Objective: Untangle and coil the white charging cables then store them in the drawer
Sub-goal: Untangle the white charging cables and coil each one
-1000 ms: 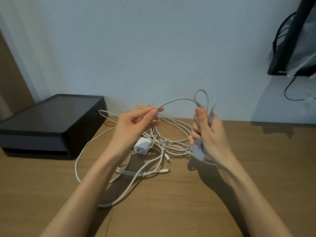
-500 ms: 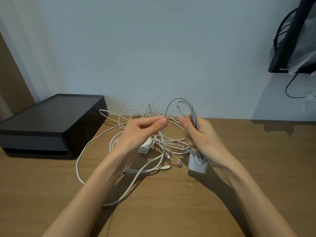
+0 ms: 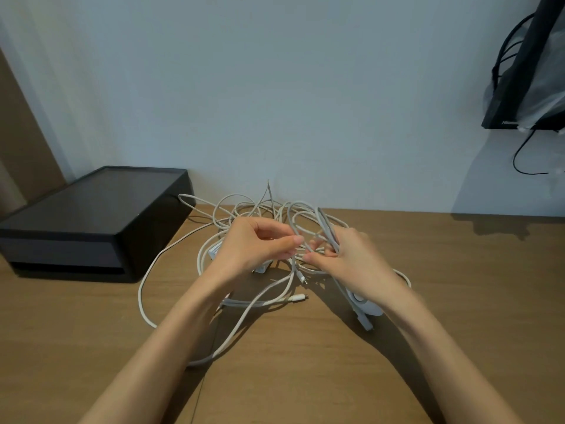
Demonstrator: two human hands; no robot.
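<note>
A tangle of white charging cables (image 3: 171, 261) lies on the wooden table (image 3: 458, 301), in front of the wall. My left hand (image 3: 253, 246) pinches one strand between thumb and fingers just above the pile. My right hand (image 3: 351, 258) grips a small bundle of cable loops that rise over its fingers. A white charger block (image 3: 365, 304) hangs under my right wrist, close to the table. Another white plug (image 3: 263, 268) is partly hidden beneath my left hand. Two loose connector ends (image 3: 301, 297) lie between my forearms. The black drawer box (image 3: 91, 221) stands at the left, shut.
A dark monitor (image 3: 526, 65) with black cords hangs at the upper right, above the table's far right part. The wall runs close behind the cable pile.
Both hands have dropped from chest height toward the table and come together. The coiled loops in my right hand and the charger block came down with them; the block now nearly touches the table.
</note>
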